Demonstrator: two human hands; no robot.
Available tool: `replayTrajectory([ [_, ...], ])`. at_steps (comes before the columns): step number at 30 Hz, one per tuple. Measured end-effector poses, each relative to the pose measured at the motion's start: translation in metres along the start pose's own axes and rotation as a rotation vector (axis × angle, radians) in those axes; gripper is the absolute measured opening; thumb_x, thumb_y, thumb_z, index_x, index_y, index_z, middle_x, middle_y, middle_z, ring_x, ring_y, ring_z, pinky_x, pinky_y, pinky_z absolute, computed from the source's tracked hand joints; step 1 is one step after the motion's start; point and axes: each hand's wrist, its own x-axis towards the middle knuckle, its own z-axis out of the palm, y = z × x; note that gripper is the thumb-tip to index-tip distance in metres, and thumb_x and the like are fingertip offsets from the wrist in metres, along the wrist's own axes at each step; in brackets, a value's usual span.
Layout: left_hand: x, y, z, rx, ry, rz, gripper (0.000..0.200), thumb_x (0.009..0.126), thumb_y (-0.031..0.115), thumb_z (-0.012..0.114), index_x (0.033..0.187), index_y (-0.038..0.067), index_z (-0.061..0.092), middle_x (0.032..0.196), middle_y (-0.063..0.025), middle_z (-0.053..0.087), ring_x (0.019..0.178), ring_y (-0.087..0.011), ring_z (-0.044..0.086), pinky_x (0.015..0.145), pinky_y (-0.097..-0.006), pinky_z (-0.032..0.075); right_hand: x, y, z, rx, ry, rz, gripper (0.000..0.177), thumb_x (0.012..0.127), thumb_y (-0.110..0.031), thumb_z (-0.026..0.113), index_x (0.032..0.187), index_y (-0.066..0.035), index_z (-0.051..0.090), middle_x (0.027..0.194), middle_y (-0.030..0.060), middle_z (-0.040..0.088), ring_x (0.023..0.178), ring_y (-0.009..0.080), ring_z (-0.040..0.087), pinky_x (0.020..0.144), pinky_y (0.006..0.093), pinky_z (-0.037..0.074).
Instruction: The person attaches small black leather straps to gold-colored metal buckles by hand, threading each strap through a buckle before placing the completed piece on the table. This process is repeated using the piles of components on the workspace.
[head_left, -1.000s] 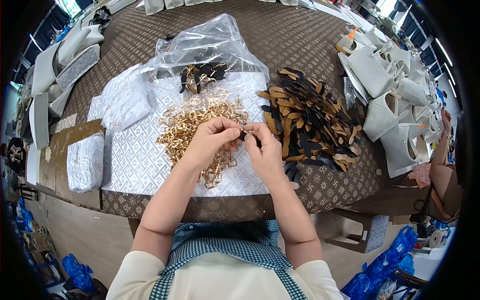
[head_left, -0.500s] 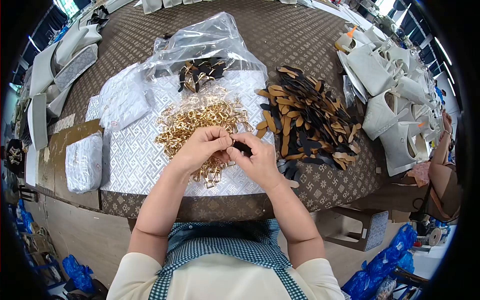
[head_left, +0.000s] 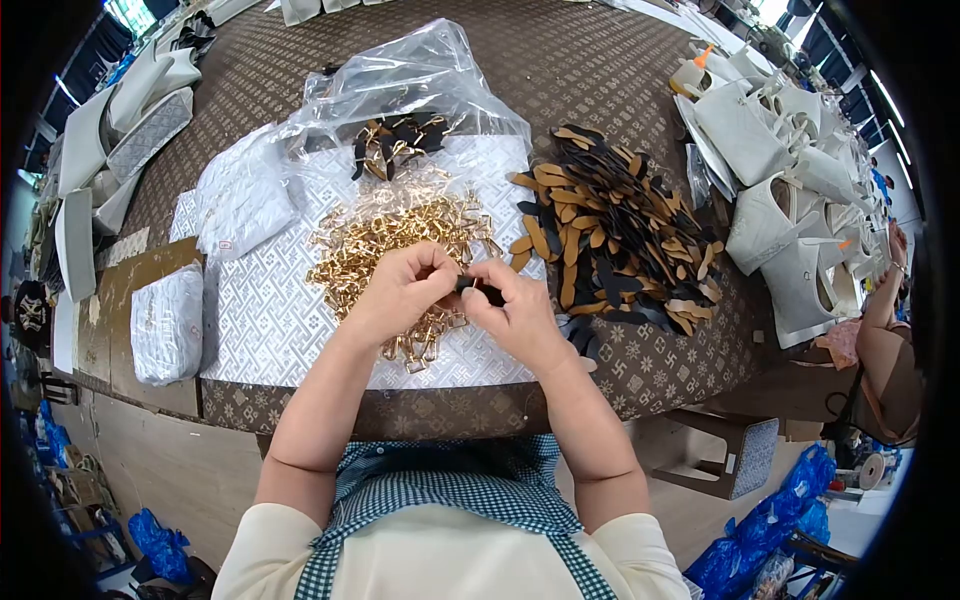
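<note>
My right hand (head_left: 513, 309) pinches a small black strap piece (head_left: 487, 291) between thumb and fingers. My left hand (head_left: 403, 292) meets it, fingers pressed together at the piece's left end; whether it holds a metal ring there is too small to tell. Both hands are above the front of a heap of gold metal clasps (head_left: 350, 250) on a white patterned sheet (head_left: 270, 330). Right of the hands lies a large pile of black and tan strap pieces (head_left: 610, 240). Behind the clasps, black pieces with gold hardware (head_left: 397, 145) lie by a clear plastic bag (head_left: 420, 75).
White wrapped packages (head_left: 167, 325) sit at the left on brown cardboard (head_left: 110, 320). White bags (head_left: 745, 130) crowd the right side, and more white parts (head_left: 85, 145) stand at the far left. Another person's arm (head_left: 885, 290) shows at the right edge. A stool (head_left: 745, 455) stands below the table.
My hands have parted slightly at the fingertips, and more of the black piece shows between them. My left fingers have shifted a little up and left.
</note>
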Motion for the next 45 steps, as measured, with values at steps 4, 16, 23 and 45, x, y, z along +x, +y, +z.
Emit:
replayTrajectory([
  [4, 0.011, 0.005, -0.016, -0.014, 0.041, -0.039, 0.014, 0.095, 0.012, 0.058, 0.09, 0.0, 0.061, 0.082, -0.0079, 0.068, 0.07, -0.0149, 0.069, 0.062, -0.0255, 0.055, 0.004, 0.001, -0.01, 0.055, 0.088, -0.035, 0.035, 0.089, -0.028, 0.065, 0.116, -0.007, 0.064, 0.093, 0.0105, 0.069, 0.077, 0.0238, 0.066, 0.069, 0.0348, 0.052],
  [16, 0.019, 0.008, -0.013, 1.102, 0.118, 0.436, 0.026, 0.083, 0.022, 0.07, 0.107, 0.012, 0.071, 0.109, -0.0083, 0.06, 0.107, -0.0279, 0.055, 0.095, -0.0404, 0.043, 0.005, 0.02, -0.041, -0.482, -0.007, 0.035, 0.027, 0.069, -0.006, 0.077, 0.095, -0.011, 0.073, 0.104, 0.0014, 0.059, 0.098, 0.024, 0.054, 0.082, 0.0366, 0.05],
  [23, 0.024, -0.01, 0.0, 1.307, 0.05, 0.481, 0.016, 0.077, 0.019, 0.071, 0.091, 0.012, 0.068, 0.103, -0.0039, 0.056, 0.105, -0.0247, 0.053, 0.093, -0.0418, 0.04, 0.005, 0.018, -0.039, -0.518, 0.033, -0.008, 0.02, 0.069, -0.006, 0.077, 0.081, -0.006, 0.062, 0.088, 0.004, 0.061, 0.087, 0.0248, 0.055, 0.075, 0.0371, 0.048],
  [45, 0.008, -0.022, 0.007, 0.276, 0.166, 0.26, 0.023, 0.087, -0.002, 0.056, 0.108, -0.002, 0.067, 0.11, -0.0091, 0.066, 0.096, -0.0122, 0.064, 0.078, -0.0237, 0.052, 0.005, -0.007, 0.005, -0.011, 0.124, 0.137, 0.021, 0.085, -0.005, 0.068, 0.104, -0.003, 0.058, 0.087, 0.0119, 0.065, 0.076, 0.0239, 0.065, 0.071, 0.0336, 0.052],
])
